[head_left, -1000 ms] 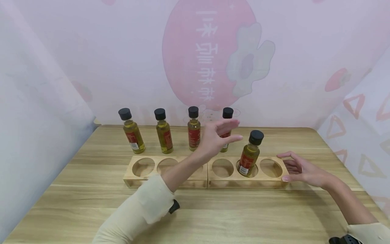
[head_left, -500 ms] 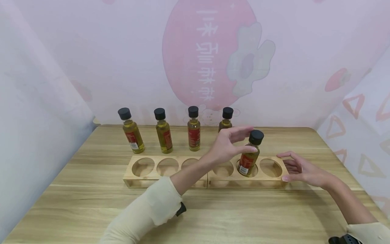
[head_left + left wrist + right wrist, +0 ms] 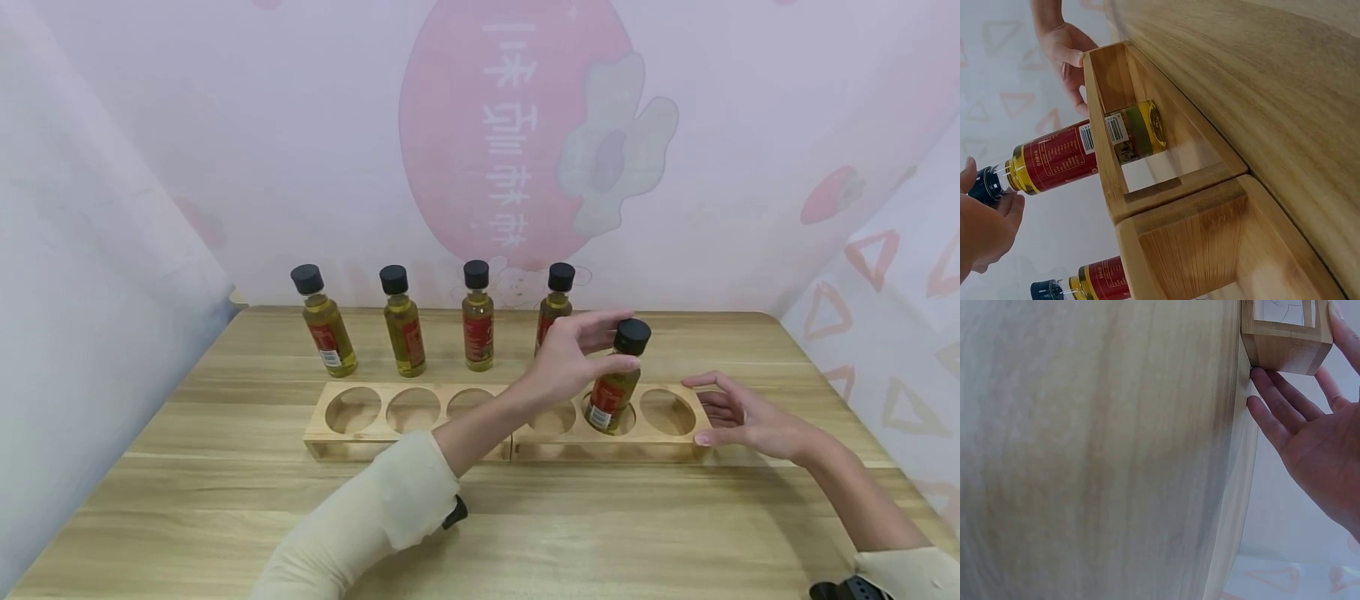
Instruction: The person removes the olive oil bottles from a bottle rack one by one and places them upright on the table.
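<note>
A small bottle of yellow oil [image 3: 609, 392] with a black cap and red label leans slightly in the middle hole of the right wooden bottle rack [image 3: 607, 452]. My left hand [image 3: 564, 354] has its thumb in front of the bottle's neck and its fingers behind. In the left wrist view, the left hand [image 3: 988, 228] curls round the black cap [image 3: 985, 185], and the bottle's base shows inside the rack. My right hand [image 3: 757, 421] holds the rack's right end between thumb and fingers; the right wrist view shows that hand [image 3: 1329, 447] at the rack's end [image 3: 1288, 350].
Several similar oil bottles stand behind the racks, among them one at the far left [image 3: 327, 333] and one partly behind the left hand [image 3: 553, 321]. A second wooden rack [image 3: 408, 450] with unfilled holes adjoins the right one. A printed curtain [image 3: 337, 167] hangs behind the table [image 3: 600, 533].
My left hand has moved right, from in front of the fourth standing bottle to the neck of the bottle in the rack. The right hand stays at the rack's end.
</note>
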`<state>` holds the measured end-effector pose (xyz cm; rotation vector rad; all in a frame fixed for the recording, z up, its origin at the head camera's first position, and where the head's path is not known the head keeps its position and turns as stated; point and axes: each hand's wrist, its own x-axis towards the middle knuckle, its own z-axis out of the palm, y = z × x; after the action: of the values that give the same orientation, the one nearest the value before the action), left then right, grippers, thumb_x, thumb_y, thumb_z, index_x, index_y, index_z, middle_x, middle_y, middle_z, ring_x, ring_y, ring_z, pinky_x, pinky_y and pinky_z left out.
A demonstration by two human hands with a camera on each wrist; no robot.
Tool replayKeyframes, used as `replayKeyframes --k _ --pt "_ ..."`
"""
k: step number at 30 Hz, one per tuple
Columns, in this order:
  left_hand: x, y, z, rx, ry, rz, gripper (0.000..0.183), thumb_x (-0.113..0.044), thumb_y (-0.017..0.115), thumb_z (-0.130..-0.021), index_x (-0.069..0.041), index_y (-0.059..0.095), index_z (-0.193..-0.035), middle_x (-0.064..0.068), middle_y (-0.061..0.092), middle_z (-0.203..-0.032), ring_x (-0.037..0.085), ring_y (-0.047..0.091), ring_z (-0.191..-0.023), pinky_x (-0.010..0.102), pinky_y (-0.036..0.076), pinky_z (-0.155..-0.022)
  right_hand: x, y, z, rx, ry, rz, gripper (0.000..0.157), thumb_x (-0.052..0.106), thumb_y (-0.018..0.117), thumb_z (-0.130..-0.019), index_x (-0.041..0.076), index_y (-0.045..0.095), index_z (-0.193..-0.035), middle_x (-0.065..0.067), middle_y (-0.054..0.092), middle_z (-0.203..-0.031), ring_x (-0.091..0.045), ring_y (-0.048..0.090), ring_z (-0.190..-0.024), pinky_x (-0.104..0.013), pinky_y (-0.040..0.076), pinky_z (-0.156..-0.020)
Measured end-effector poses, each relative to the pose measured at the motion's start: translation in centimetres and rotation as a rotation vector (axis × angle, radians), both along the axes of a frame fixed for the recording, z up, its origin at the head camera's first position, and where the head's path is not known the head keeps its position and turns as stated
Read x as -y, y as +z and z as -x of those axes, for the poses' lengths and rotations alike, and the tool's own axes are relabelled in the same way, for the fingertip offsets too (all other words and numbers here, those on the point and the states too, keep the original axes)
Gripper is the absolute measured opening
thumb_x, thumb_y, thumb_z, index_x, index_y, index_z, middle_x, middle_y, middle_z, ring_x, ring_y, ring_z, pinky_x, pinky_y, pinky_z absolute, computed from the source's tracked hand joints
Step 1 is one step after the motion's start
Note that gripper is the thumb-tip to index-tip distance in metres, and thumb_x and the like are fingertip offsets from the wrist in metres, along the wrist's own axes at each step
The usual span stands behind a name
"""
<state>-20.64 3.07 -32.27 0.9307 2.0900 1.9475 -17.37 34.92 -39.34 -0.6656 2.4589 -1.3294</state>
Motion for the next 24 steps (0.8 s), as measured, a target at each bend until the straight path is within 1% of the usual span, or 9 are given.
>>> replayKeyframes --k 3,6,8,10,19,21,22,23,24 --pt "-0.2 0.0 0.0 0.013 -0.007 -0.011 0.055 -0.002 0.078 -0.092 -0.004 0.06 -0.145 0.017 0.067 -0.136 0.019 0.07 -0.119 0.03 0.056 -0.102 0.0 0.0 0.0 0.002 -0.003 0.004 0.062 0.004 0.074 -0.094 0.001 0.04 -0.146 -0.035 0.035 -0.157 -0.04 0.044 -0.141 -0.012 0.046 -0.099" --pt "-0.4 0.0 0.0 0.032 -0.004 -0.02 0.054 0.0 0.077 -0.093 -0.003 0.06 -0.144 0.018 0.068 -0.135 0.02 0.071 -0.117 0.024 0.058 -0.095 0.0 0.0 0.0 -0.004 0.007 0.013 0.062 0.003 0.074 -0.094 0.0 0.039 -0.146 -0.037 0.034 -0.156 -0.048 0.041 -0.141 -0.012 0.046 -0.099" --pt "-0.6 0.0 0.0 0.043 -0.003 -0.03 0.053 0.001 0.076 -0.093 -0.002 0.06 -0.144 0.02 0.068 -0.134 0.023 0.071 -0.118 0.024 0.058 -0.094 0.0 -0.1 0.0 -0.01 0.012 0.013 0.062 0.003 0.074 -0.094 -0.001 0.039 -0.145 -0.037 0.034 -0.156 -0.058 0.037 -0.139 -0.011 0.045 -0.099" --pt "-0.8 0.0 0.0 0.048 0.0 -0.037 0.052 0.003 0.075 -0.093 -0.001 0.06 -0.143 0.021 0.068 -0.134 0.025 0.071 -0.118 0.024 0.059 -0.094 0.0 -0.1 0.0 -0.005 0.008 0.01 0.062 0.003 0.074 -0.094 -0.001 0.039 -0.145 -0.037 0.033 -0.156 -0.061 0.035 -0.139 -0.011 0.045 -0.099" --pt "-1.1 -0.2 -0.2 0.044 0.022 -0.041 0.051 0.004 0.074 -0.093 0.0 0.062 -0.142 0.022 0.068 -0.132 0.027 0.071 -0.117 0.024 0.059 -0.094 0.0 -0.2 0.1 -0.001 -0.003 -0.003 0.062 0.006 0.074 -0.095 -0.001 0.039 -0.146 -0.036 0.033 -0.157 -0.062 0.032 -0.138 -0.011 0.044 -0.1" --pt "-1.1 -0.2 -0.2 0.047 0.025 -0.041 0.05 0.004 0.074 -0.093 0.0 0.062 -0.142 0.022 0.068 -0.132 0.027 0.071 -0.117 0.024 0.059 -0.094 0.0 -0.2 0.1 -0.005 -0.005 -0.002 0.062 0.006 0.074 -0.095 0.0 0.04 -0.145 -0.036 0.034 -0.157 -0.056 0.036 -0.139 -0.011 0.044 -0.1" --pt "-1.1 -0.2 -0.2 0.047 0.027 -0.041 0.05 0.004 0.074 -0.093 0.0 0.062 -0.141 0.022 0.068 -0.132 0.027 0.071 -0.117 0.024 0.059 -0.093 0.0 -0.2 0.1 -0.005 -0.005 0.001 0.062 0.006 0.074 -0.095 0.0 0.04 -0.145 -0.036 0.034 -0.157 -0.046 0.04 -0.141 -0.011 0.044 -0.1" --pt "-1.1 -0.2 -0.2 0.051 0.028 -0.043 0.05 0.004 0.074 -0.093 0.0 0.062 -0.141 0.022 0.068 -0.132 0.027 0.071 -0.117 0.024 0.059 -0.093 0.0 -0.2 0.1 -0.006 -0.006 0.003 0.062 0.006 0.074 -0.094 0.0 0.04 -0.145 -0.036 0.035 -0.157 -0.041 0.042 -0.141 -0.011 0.044 -0.1" --pt "-1.1 -0.2 -0.2 0.052 0.029 -0.043 0.05 0.004 0.074 -0.093 0.0 0.062 -0.141 0.022 0.068 -0.132 0.027 0.071 -0.117 0.024 0.059 -0.093 0.0 -0.3 0.1 -0.006 -0.005 0.006 0.062 0.006 0.074 -0.094 0.0 0.04 -0.145 -0.036 0.035 -0.157 -0.031 0.045 -0.141 -0.011 0.044 -0.1"
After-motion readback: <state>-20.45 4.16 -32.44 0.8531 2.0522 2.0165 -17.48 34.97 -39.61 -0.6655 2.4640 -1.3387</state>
